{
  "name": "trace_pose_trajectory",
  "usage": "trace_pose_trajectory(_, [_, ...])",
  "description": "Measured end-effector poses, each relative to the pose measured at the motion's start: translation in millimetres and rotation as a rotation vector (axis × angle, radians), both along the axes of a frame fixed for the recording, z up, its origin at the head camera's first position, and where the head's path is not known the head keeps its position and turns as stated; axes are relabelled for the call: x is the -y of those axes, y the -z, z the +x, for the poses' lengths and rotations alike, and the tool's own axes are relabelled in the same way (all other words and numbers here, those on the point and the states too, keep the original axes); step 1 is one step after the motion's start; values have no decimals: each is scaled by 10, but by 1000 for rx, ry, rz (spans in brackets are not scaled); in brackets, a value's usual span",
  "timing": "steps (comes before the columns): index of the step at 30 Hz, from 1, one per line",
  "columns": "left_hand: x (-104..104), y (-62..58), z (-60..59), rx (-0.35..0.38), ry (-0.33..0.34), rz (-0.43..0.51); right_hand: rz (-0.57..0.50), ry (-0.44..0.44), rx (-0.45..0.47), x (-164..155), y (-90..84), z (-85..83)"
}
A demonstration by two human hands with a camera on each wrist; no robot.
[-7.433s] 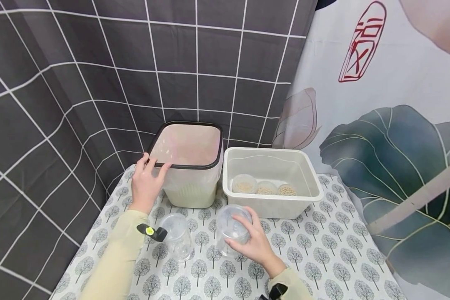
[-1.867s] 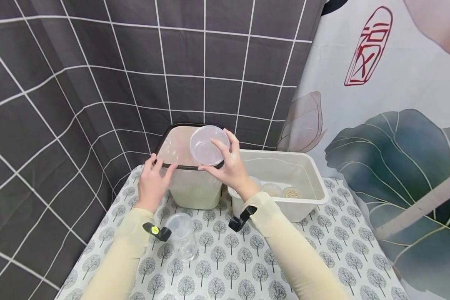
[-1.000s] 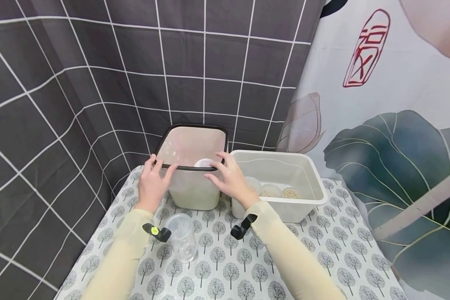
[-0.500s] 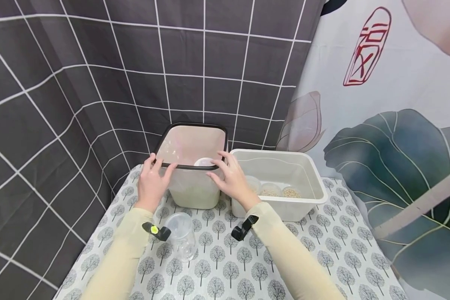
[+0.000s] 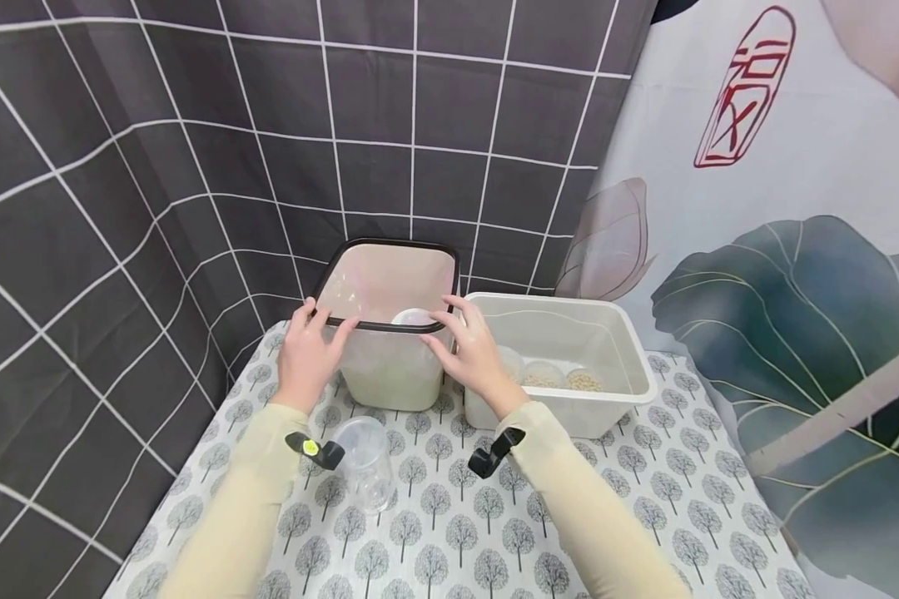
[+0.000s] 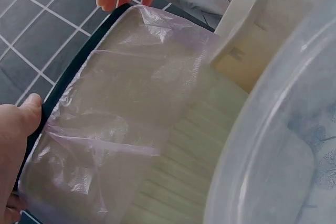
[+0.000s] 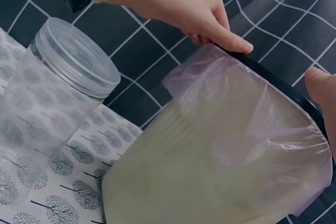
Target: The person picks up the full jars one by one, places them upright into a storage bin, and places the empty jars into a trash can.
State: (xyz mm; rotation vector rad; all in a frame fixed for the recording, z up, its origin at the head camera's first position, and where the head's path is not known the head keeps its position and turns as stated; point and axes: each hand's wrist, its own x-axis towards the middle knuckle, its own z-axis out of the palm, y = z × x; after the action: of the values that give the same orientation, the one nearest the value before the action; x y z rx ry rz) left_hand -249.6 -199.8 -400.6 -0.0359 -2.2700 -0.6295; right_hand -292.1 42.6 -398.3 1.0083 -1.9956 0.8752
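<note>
A pale trash bin [image 5: 385, 370] with a black rim and a thin pinkish liner stands at the back of the table. My left hand [image 5: 304, 358] grips its front left corner, thumb on the rim. At the front right corner my right hand [image 5: 474, 348] takes the rim between thumb and fingers. Just behind the front rim, the round pale end of a plastic jar [image 5: 413, 316] shows inside the bin; the rest is hidden. A second clear jar [image 5: 369, 470], capped with a translucent lid [image 7: 79, 56], stands on the cloth between my forearms.
Right of the bin is a white rectangular tub [image 5: 607, 408] with three round clear containers [image 5: 543, 376] in it, some showing pale beans. A tree-print cloth [image 5: 487, 532] covers the table. Dark checked curtain [image 5: 449, 100] hangs close behind.
My right hand has lifted a lidded jar from the table and lowered it into the bin, then moved to the rim. My left hand has kept its place at the rim.
</note>
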Motion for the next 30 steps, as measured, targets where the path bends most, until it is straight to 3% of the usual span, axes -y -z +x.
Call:
trace_pose_trajectory(5, [6, 9, 1, 47, 13, 21, 20, 3, 13, -36, 13, 31])
trace_pose_trajectory(17, [20, -2, -7, 31, 64, 92, -1, -21, 8, -38, 56, 141])
trace_pose_trajectory(24, [40, -6, -33, 25, 66, 86, -32, -74, -25, 0, 123, 267])
trace_pose_trajectory(30, [85, 11, -42, -13, 65, 65, -4, -111, 6, 100, 233, 425])
